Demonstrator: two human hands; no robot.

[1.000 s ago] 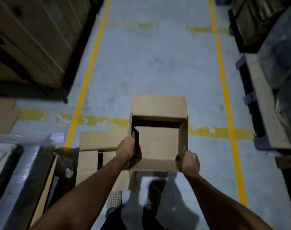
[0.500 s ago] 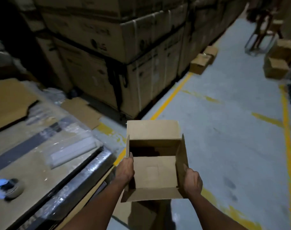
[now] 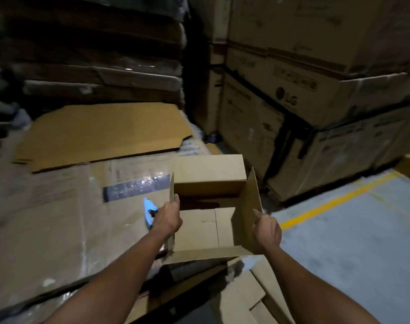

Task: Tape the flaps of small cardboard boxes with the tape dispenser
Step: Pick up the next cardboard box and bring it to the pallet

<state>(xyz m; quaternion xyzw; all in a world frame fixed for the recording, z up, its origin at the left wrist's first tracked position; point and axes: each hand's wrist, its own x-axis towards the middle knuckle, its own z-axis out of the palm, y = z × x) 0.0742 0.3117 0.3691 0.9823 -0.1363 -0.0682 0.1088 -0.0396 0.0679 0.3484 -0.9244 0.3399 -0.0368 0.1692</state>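
Observation:
I hold a small open cardboard box (image 3: 206,174) in front of me, its flaps standing up and its folded bottom panels showing inside. My left hand (image 3: 167,218) grips the box's left flap. On the other side, my right hand (image 3: 267,228) grips the right flap. A blue tape dispenser (image 3: 149,210) lies on the low cardboard-covered surface just left of my left hand, partly hidden behind it.
The low surface (image 3: 47,218) is wrapped in plastic film, with a large flat cardboard sheet (image 3: 101,134) at its back. Tall stacked cartons (image 3: 316,101) stand behind and to the right. Flattened boxes (image 3: 246,295) lie on the floor below; a yellow floor line (image 3: 335,202) runs right.
My view has swung left from the open aisle toward the low surface and stacked cartons. Both hands carried the box along, and the tape dispenser now sits close beside my left hand.

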